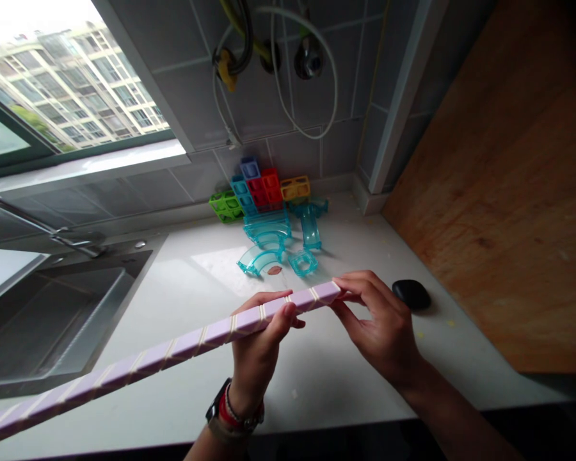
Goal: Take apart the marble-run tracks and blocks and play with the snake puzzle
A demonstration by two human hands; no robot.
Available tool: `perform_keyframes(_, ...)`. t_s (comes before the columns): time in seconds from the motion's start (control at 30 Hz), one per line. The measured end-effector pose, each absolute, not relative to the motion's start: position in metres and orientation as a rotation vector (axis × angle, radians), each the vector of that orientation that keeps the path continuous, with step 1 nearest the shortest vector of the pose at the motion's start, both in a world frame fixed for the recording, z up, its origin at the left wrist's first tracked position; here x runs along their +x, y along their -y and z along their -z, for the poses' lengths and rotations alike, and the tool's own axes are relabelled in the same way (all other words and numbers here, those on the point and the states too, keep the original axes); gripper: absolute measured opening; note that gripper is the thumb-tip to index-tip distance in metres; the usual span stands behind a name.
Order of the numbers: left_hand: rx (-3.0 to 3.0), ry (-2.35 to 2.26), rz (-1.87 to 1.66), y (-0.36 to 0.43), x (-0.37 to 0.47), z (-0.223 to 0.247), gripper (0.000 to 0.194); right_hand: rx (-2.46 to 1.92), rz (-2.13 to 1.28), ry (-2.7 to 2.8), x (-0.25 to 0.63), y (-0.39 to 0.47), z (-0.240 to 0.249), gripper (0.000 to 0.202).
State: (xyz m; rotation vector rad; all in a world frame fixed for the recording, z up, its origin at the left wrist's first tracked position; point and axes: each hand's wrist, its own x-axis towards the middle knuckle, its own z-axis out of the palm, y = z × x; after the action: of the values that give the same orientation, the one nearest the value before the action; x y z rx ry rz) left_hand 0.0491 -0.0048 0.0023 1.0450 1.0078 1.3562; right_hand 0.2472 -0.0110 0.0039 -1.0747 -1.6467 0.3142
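A long lilac stick (pixel 216 331) with cream bands wrapped across it runs from the lower left edge up to the middle of the view. My left hand (pixel 262 342) is closed round it near its far end, thumb on top, with a watch and bracelets at the wrist. At the tip, the fingers of my right hand (pixel 377 323) pinch the stick's end. Just beyond it, clear teal plastic track pieces (pixel 264 259) lie on the white countertop (pixel 182 282), curved and straight. A square teal piece (pixel 303 262) and a small brown leaf-shaped thing (pixel 274 271) are close by.
Coloured plastic frame blocks (pixel 264 189) stand against the tiled wall. A sink (pixel 77 320) with a faucet (pixel 72 240) is at left, below a window (pixel 72 83). A black rounded object (pixel 411 294) lies at right, near a wooden panel (pixel 504 211). Cables (pixel 333 77) hang above.
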Motion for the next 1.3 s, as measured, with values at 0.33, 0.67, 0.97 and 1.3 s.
perform_keyframes(0.33,1.052,-0.975,-1.335,0.006,0.048,-0.002,0.017,-1.032,-0.006,1.717,0.258,0.010,-0.011,0.022)
perform_keyframes(0.67,0.996,-0.970,-1.397,0.001,0.048,-0.008,0.021,-0.980,-0.943,1.303,0.263,0.010,-0.008,0.037)
perform_keyframes(0.97,0.998,-0.880,-1.230,0.003,0.050,-0.005,0.022,-1.001,-1.257,1.295,0.264,0.010,-0.007,0.044)
perform_keyframes(1.3,0.796,-0.799,-1.082,-0.006,0.055,-0.013,0.032,-1.128,-0.904,1.347,0.256,0.006,0.018,0.034)
